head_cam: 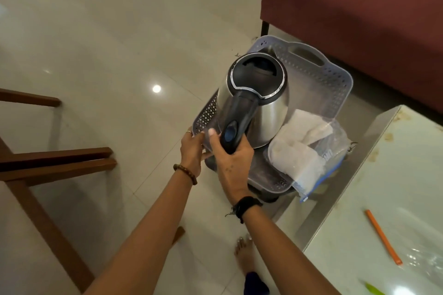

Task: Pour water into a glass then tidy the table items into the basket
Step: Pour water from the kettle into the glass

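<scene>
Kettle being lowered into the basket

An orange stick was left on the worktop, so tidying seemed unfinished. The kettle was gripped at its handle by the right hand, fingers wrapped shut; the basket rim was held by the left hand. A plastic bag lay inside; no glass was visible.

Home living room: maroon sofa, tiled floor.
</scene>
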`<state>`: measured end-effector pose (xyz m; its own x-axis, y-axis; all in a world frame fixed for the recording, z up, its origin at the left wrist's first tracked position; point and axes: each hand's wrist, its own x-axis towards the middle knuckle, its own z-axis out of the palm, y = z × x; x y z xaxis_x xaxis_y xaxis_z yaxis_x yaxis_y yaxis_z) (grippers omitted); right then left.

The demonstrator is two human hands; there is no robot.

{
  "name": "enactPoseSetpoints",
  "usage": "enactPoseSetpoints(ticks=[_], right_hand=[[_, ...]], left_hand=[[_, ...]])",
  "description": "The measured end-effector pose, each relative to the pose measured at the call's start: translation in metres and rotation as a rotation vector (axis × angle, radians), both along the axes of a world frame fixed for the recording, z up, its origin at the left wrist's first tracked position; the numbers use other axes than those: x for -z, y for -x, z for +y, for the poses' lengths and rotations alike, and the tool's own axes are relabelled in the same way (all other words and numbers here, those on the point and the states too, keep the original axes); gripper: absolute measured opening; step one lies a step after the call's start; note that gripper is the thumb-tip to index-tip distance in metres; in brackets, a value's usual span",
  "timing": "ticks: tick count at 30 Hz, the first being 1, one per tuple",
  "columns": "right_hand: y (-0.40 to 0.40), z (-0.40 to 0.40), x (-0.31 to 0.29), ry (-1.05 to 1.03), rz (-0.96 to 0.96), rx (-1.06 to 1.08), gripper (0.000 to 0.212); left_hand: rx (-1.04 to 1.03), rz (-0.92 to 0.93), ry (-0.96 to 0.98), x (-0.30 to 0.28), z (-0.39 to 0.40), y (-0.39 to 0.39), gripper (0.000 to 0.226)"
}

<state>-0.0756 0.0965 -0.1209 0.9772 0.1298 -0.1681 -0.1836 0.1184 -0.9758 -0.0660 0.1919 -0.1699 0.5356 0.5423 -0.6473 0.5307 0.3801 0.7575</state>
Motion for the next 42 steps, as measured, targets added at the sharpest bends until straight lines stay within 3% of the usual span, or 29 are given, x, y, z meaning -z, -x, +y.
enactPoseSetpoints(ticks=[1, 3, 8, 13, 16, 19, 25, 30, 33, 36, 42], right_hand=[[-0.006, 0.002, -0.005, -0.010, -0.027, 0.072, 0.007], [-0.020, -0.001, -0.015, 0.007, -0.093, 0.168, 0.017], [-0.032, -0.029, -0.031, 0.009, -0.145, 0.248, 0.030], [-0.012, -0.080, -0.064, -0.080, -0.180, 0.176, 0.027], [-0.002, -0.128, -0.092, -0.002, -0.242, 0.115, 0.025], [0.016, -0.184, -0.118, 0.126, -0.316, 0.072, 0.020], [0.076, -0.319, -0.149, 0.261, -0.211, 0.101, 0.031], [0.127, -0.428, -0.172, 0.358, -0.148, 0.080, 0.021], [0.155, -0.483, -0.178, 0.438, -0.063, 0.120, 0.031], [0.176, -0.523, -0.176, 0.465, 0.055, 0.172, 0.033], [0.201, -0.564, -0.154, 0.504, 0.222, 0.142, 0.027]], left_hand=[[0.010, -0.014, 0.008, 0.002, 0.000, 0.001, 0.027], [0.028, -0.035, 0.013, 0.003, -0.002, 0.003, 0.027], [-0.028, -0.041, -0.095, 0.001, -0.010, 0.003, 0.025], [-0.151, -0.014, -0.154, -0.003, -0.028, 0.008, 0.054], [-0.213, -0.004, -0.414, -0.013, -0.054, 0.022, 0.054], [-0.185, -0.133, -0.574, -0.029, -0.099, 0.045, 0.048], [0.069, -0.248, -0.561, -0.050, -0.226, 0.095, 0.043], [0.389, -0.260, -0.478, -0.051, -0.342, 0.131, 0.043], [0.543, -0.284, -0.418, -0.045, -0.398, 0.144, 0.047], [0.734, -0.272, -0.316, -0.029, -0.432, 0.149, 0.059], [1.162, -0.259, -0.342, 0.005, -0.470, 0.125, 0.077]])
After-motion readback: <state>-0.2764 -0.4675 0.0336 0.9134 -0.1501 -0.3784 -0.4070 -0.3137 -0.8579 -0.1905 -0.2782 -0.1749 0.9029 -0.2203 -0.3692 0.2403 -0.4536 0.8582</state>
